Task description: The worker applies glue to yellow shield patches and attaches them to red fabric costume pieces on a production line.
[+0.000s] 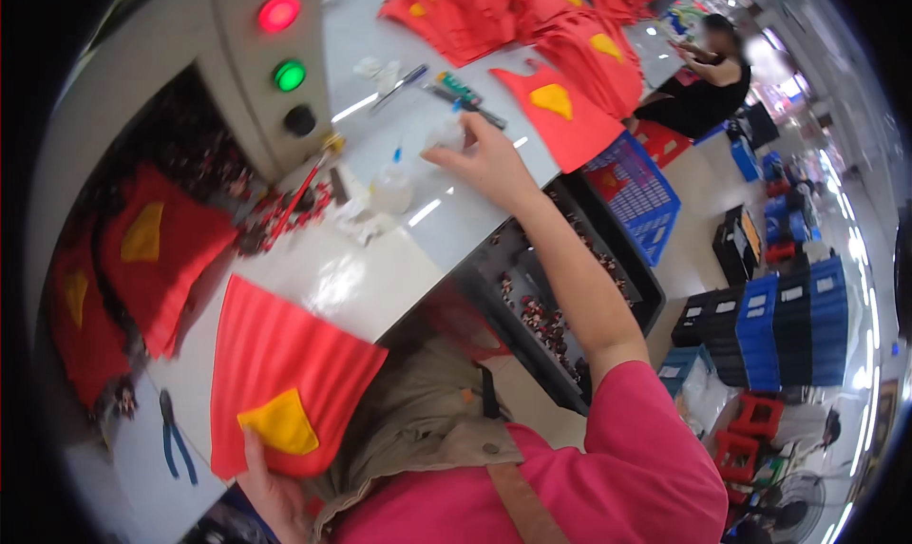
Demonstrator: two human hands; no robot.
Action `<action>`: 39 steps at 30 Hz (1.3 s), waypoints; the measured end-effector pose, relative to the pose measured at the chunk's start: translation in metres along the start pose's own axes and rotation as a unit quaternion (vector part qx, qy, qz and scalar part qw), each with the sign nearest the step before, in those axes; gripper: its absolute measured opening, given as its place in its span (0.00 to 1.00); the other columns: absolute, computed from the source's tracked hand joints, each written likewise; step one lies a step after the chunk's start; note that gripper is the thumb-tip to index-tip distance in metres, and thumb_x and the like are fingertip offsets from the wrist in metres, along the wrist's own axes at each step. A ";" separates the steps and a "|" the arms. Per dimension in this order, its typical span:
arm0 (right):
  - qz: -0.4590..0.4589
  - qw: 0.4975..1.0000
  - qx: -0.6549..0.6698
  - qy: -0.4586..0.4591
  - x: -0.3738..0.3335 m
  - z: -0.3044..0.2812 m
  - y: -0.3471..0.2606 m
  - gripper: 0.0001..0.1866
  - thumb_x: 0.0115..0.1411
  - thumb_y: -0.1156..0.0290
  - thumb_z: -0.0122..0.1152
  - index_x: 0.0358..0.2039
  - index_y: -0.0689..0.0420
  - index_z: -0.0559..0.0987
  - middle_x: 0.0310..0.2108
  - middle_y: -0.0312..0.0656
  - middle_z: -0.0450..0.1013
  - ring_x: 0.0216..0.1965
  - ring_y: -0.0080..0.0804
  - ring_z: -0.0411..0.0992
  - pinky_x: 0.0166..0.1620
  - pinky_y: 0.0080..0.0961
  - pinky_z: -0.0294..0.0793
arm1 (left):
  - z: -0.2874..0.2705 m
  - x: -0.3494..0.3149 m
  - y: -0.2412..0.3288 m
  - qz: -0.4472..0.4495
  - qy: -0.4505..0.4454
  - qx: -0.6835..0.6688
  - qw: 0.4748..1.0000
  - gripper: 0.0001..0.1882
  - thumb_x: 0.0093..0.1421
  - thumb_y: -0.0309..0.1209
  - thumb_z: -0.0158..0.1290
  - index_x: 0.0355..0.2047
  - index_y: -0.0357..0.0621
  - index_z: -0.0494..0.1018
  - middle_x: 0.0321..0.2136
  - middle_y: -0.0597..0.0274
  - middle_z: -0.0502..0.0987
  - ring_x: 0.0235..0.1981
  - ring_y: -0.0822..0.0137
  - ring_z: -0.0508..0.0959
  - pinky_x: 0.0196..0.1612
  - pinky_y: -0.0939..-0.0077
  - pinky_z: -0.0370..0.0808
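My right hand [489,164] reaches across the worktable, thumb and fingers pinching a small translucent bottle [444,133] with a blue tip. A second such bottle [390,190] stands on the table beside it. Near my body, my left hand [272,492] grips the lower edge of a red pleated fabric piece [299,354] with a yellow patch [283,422]. One finger lies on the fabric by the patch, and the rest of that hand is partly hidden. The piece rests on the table edge and against my apron.
A machine with red and green lights [279,13] stands at left. Two similar red pieces [157,259] lie beside it, above blue-handled pliers [176,439]. More red pieces [560,97] are piled at the far end. A black bin [532,297] and blue basket [636,192] sit right; a person [708,83] sits beyond.
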State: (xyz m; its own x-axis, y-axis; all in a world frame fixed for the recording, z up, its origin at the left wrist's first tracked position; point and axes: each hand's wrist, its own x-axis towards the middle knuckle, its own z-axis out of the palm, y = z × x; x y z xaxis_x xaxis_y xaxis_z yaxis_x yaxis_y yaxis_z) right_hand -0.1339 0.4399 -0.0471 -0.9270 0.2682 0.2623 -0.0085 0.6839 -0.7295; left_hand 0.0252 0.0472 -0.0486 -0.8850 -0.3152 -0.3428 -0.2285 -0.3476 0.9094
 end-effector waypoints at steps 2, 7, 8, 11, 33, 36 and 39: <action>-0.003 0.990 0.140 0.020 0.012 -0.012 0.026 0.18 0.57 0.64 0.56 0.43 0.64 0.72 0.34 0.39 0.73 0.37 0.23 0.69 0.41 0.21 0.68 | 0.012 -0.001 0.002 -0.002 -0.020 0.005 1.000 0.25 0.59 0.33 0.53 0.53 0.34 0.61 0.50 0.55 0.68 0.50 0.65 0.70 0.54 0.70 0.65; -0.056 0.995 0.062 0.055 0.073 -0.033 0.037 0.14 0.57 0.66 0.55 0.39 0.61 0.76 0.34 0.42 0.74 0.37 0.28 0.72 0.40 0.24 0.69 | 0.024 -0.009 0.008 0.013 -0.047 0.032 0.998 0.25 0.59 0.35 0.52 0.53 0.34 0.61 0.49 0.55 0.68 0.50 0.66 0.70 0.54 0.70 0.65; -0.063 0.995 -0.073 0.019 0.085 -0.029 0.040 0.13 0.56 0.67 0.55 0.39 0.60 0.77 0.34 0.44 0.74 0.37 0.33 0.72 0.41 0.28 0.69 | 0.024 -0.009 0.009 0.000 -0.044 0.032 0.999 0.25 0.59 0.35 0.52 0.53 0.34 0.61 0.49 0.55 0.68 0.50 0.66 0.70 0.54 0.70 0.65; -0.074 0.963 -0.257 -0.026 0.107 -0.020 0.050 0.13 0.54 0.69 0.54 0.39 0.56 0.78 0.35 0.48 0.74 0.38 0.41 0.72 0.42 0.33 0.70 | 0.025 -0.008 0.008 -0.002 -0.044 0.036 0.998 0.25 0.59 0.36 0.51 0.53 0.34 0.61 0.49 0.55 0.68 0.50 0.66 0.70 0.54 0.70 0.65; -0.007 0.995 0.029 -0.094 0.021 -0.078 0.006 0.15 0.63 0.62 0.46 0.44 0.60 0.67 0.31 0.35 0.68 0.29 0.18 0.64 0.34 0.15 0.65 | -0.005 0.003 -0.011 -0.006 -0.001 0.038 0.999 0.20 0.58 0.27 0.52 0.49 0.30 0.65 0.46 0.55 0.71 0.45 0.68 0.72 0.52 0.75 0.65; 0.018 0.991 0.014 -0.132 0.009 -0.078 -0.030 0.21 0.64 0.53 0.44 0.37 0.61 0.71 0.27 0.33 0.67 0.28 0.18 0.62 0.32 0.16 0.63 | 0.011 -0.002 -0.002 0.016 -0.003 0.047 0.999 0.20 0.58 0.26 0.53 0.49 0.30 0.65 0.45 0.57 0.71 0.43 0.70 0.72 0.51 0.76 0.66; -0.013 0.992 -0.029 -0.123 0.008 -0.074 -0.041 0.28 0.63 0.47 0.41 0.28 0.62 0.74 0.23 0.33 0.66 0.27 0.19 0.61 0.31 0.17 0.62 | 0.010 -0.004 -0.001 0.012 -0.013 0.026 0.999 0.20 0.58 0.26 0.53 0.49 0.30 0.65 0.45 0.57 0.71 0.44 0.70 0.72 0.51 0.75 0.66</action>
State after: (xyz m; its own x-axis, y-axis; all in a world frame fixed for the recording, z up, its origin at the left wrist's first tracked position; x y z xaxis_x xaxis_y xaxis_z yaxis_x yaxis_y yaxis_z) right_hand -0.1132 0.4641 0.0318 -0.9903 0.0807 0.1133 -0.0191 0.7280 -0.6853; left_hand 0.0247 0.0575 -0.0460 -0.9007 -0.2989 -0.3152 -0.2276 -0.2931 0.9286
